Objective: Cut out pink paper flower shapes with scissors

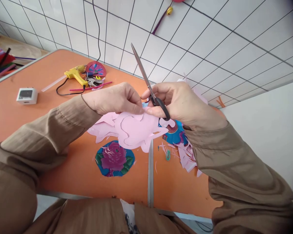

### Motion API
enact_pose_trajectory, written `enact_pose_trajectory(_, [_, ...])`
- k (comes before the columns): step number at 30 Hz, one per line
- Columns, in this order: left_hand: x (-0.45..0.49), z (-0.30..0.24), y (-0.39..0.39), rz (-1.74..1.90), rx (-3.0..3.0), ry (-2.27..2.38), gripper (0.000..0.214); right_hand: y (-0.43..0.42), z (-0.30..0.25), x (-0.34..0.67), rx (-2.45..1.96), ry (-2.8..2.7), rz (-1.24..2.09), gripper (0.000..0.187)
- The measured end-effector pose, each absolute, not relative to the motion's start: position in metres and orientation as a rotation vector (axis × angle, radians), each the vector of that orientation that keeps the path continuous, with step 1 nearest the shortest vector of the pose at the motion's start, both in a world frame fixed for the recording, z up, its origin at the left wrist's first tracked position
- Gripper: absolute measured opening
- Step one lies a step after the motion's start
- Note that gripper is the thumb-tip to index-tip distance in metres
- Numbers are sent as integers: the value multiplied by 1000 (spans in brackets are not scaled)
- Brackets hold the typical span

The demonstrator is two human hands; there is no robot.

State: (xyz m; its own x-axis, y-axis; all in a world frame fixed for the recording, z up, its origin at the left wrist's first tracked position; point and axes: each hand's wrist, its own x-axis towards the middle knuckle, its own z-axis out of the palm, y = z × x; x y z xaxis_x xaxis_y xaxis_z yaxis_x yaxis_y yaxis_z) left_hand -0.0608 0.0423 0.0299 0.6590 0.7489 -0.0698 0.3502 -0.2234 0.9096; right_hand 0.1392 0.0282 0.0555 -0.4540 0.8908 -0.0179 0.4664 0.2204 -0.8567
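My left hand [114,99] pinches the upper edge of a pink paper sheet [134,130] with curved cut edges, held above an orange table [73,169]. My right hand [183,104] grips black-handled scissors [158,103]; their closed metal blades point up and to the left, away from the paper. The fingertips of both hands meet over the paper's top edge. Both sleeves are tan.
A round cutout with a purple rose [114,158] lies under the paper. A second blue cutout [175,134] and pink scraps [189,156] lie under my right wrist. A yellow glue gun [75,75], keys [94,81], a fan-shaped piece [95,69] and a small white device [26,96] sit farther back.
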Motion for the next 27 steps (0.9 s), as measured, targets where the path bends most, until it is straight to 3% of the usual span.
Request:
enact_pose_trajectory(8, [-69,34,47,437,1774,771,33,24,58,139,-1240,-1995,1122,27])
enact_pose_trajectory(13, [-67,41,43,433,1614,850,20,24,59,139,-1233,-2002,1131,25])
enact_pose_trajectory(17, [-66,44,41,420,1547,877,22,24,58,139,-1242,-1993,1126,26])
enact_pose_trajectory(23, [-68,32,47,393,1722,722,43,24,58,141,-1229,-2008,1122,25])
enact_pose_trajectory(27, [-65,26,48,445,1799,783,37,24,58,139,-1217,-2027,1096,26])
